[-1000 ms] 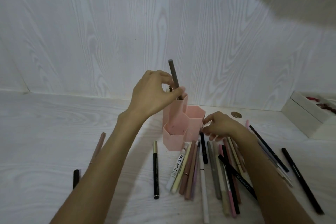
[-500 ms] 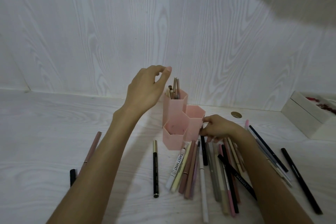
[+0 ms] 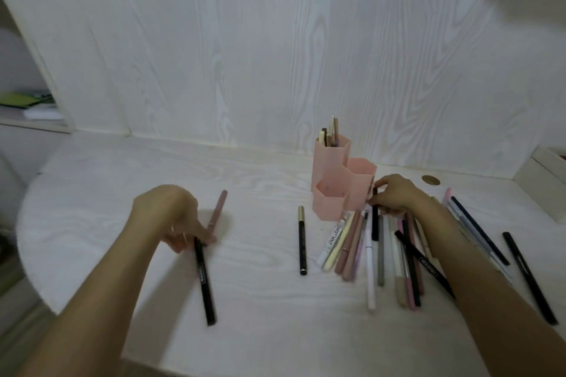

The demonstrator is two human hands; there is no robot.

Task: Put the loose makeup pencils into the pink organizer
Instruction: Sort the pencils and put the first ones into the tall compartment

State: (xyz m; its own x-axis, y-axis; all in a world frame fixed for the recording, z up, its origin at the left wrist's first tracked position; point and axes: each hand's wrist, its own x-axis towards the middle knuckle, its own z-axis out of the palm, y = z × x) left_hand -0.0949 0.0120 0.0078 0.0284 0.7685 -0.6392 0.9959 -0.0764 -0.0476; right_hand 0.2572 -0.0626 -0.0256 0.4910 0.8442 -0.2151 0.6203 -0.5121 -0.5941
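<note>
While a few pencils already stand in the tallest cell of the pink hexagonal plastic organizer (image 3: pixel 337 180), most lie loose near the table's right edge. The left hand (image 3: pixel 171 217) pinches a black pencil (image 3: pixel 204 281), its long axis running toward the front edge. The right hand (image 3: pixel 395 194) pinches another black pencil (image 3: pixel 375 223) beside the organizer.

Left hand (image 3: pixel 171 217) motion-blurred; fingertips on upper end of black pencil (image 3: pixel 204 283), grip unclear. Right hand (image 3: pixel 395 194) hides tops of several loose pencils (image 3: pixel 379 249). Lower parts of pencils in pink organizer (image 3: pixel 332 190) hidden by wall. White box (image 3: pixel 548 171) cut off by right edge. Black pencil's lettering unreadable.
</note>
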